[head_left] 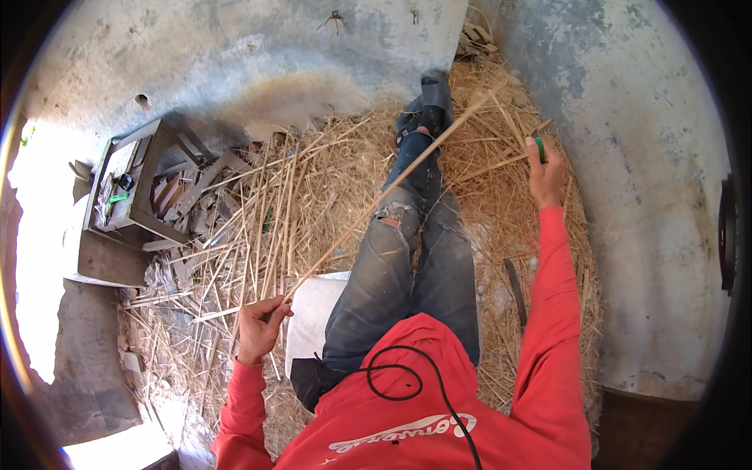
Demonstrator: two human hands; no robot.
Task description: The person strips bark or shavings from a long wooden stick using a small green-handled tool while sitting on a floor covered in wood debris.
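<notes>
My left hand (pixel 261 329) is closed, with thumb and fingers pinching the near end of a long, thin pale strip (pixel 462 120), which looks like split bamboo or cane. The strip slants up and away to the right, passing over my outstretched legs (pixel 415 227) to end near my feet. Out to the right, my right hand (pixel 546 178) is closed around a small object with a bright green part (pixel 540 149) by the thumb. Its kind is hidden by the fingers. The strip's far end lies apart from this hand.
Shavings and straw (pixel 501 196) cover the floor around my legs. Several loose strips (pixel 290 211) lie at the left, beside a worn wooden stand (pixel 145 196) with scraps. A dark curved piece (pixel 516 291) rests right of my legs. Walls (pixel 650 196) close in at right and ahead.
</notes>
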